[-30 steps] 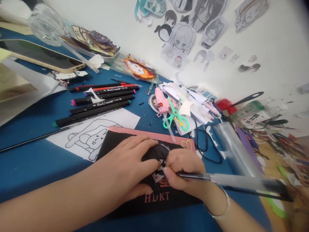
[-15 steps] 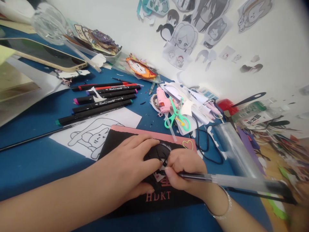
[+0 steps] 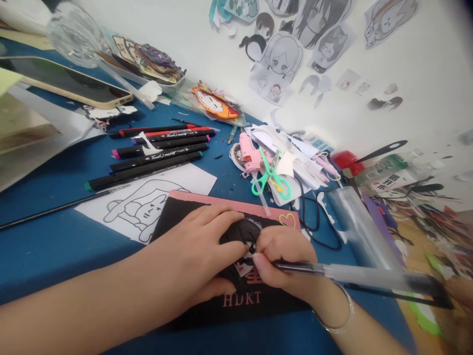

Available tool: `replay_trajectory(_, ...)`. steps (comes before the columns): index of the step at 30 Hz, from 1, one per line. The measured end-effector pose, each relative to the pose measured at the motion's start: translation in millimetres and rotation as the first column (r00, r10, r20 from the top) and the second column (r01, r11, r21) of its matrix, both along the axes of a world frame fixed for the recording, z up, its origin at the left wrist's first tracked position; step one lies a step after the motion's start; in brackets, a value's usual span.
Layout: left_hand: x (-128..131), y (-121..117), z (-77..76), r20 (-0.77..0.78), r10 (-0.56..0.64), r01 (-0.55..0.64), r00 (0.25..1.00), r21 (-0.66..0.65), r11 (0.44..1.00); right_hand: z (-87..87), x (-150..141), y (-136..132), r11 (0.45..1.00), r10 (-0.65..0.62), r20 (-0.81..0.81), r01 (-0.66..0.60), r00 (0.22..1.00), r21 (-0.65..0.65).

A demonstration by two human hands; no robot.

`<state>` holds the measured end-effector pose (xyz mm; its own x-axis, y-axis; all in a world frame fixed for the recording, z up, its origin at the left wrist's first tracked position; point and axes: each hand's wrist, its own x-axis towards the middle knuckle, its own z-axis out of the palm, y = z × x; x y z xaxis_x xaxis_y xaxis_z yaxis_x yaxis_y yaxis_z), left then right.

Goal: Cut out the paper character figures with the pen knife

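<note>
My left hand (image 3: 197, 251) lies flat with fingers stretched out, pressing a small black paper cut-out (image 3: 242, 231) onto a black and pink booklet (image 3: 207, 199) marked HDKT. My right hand (image 3: 286, 264) is closed in a pinch around a clear gel pen (image 3: 354, 273), its tip down on the cut-out between both hands. A silver bangle (image 3: 342, 315) circles my right wrist. The pen's barrel sticks out to the right.
A white sheet with a line drawing (image 3: 142, 207) lies under the booklet's left edge. Behind it lie several black markers (image 3: 155, 155), a thin black stick (image 3: 51, 211), green scissors (image 3: 269, 177), a pink glue gun (image 3: 248, 150), paper scraps, a phone (image 3: 66, 84) and a clear tube (image 3: 360, 231). Drawings hang on the wall (image 3: 406, 59).
My right hand and the pen have shifted very slightly on the cut-out. My left hand stays pressed in the same place.
</note>
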<state>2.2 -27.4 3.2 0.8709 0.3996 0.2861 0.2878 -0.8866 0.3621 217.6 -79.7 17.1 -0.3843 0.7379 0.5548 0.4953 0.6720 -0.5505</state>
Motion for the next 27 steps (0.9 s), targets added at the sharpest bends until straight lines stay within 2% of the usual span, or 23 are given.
replay_trajectory(5,-1.8,3.4,-3.0,0.028,-0.051,0.051,0.998,-0.004,0.999,1.5,-1.4,-0.1,1.000,-0.016,0.036,0.017,0.999,-0.013)
replay_trajectory(20,-0.6,1.5,0.7,0.004,-0.009,0.009,1.000,-0.013,1.000,2.4,0.1,0.6,0.999,-0.003,0.036,0.004,0.999,-0.039)
replay_trajectory(27,-1.5,3.4,-3.5,0.024,-0.044,0.044,0.999,-0.007,0.999,1.5,0.4,0.3,0.998,0.001,0.008,-0.001,1.000,-0.055)
